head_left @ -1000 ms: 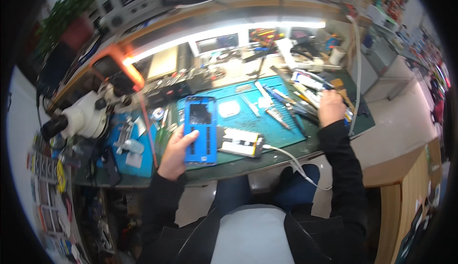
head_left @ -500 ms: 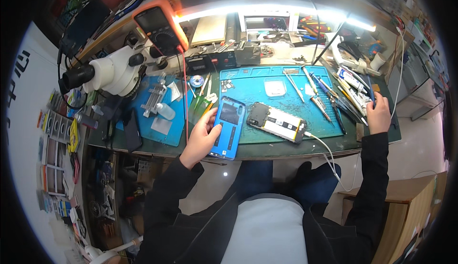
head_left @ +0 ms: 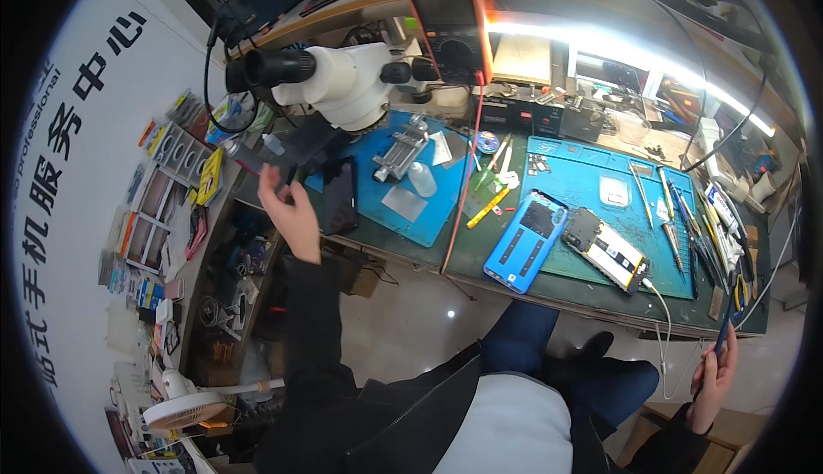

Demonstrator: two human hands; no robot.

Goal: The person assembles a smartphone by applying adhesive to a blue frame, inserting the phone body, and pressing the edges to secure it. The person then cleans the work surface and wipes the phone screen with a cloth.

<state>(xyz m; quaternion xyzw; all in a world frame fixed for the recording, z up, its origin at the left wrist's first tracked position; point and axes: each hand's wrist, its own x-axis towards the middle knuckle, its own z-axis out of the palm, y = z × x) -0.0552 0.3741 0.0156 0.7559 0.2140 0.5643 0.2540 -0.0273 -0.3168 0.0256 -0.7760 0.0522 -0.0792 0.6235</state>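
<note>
Hands well apart: left hand (head_left: pixel 289 208) loosely open near dark phone (head_left: pixel 340 197), no grip visible; right hand (head_left: pixel 714 380) closed round slim dark tool (head_left: pixel 728 315). Blue back cover (head_left: pixel 525 241) beside opened phone (head_left: pixel 613 254), near worktop's (head_left: pixel 470 255) front edge — presumably for easy reach.

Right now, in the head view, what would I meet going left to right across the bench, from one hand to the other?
Left hand, dark phone, clear plastic bottle, blue back cover, opened phone, right hand holding a slender dark tool.
</note>
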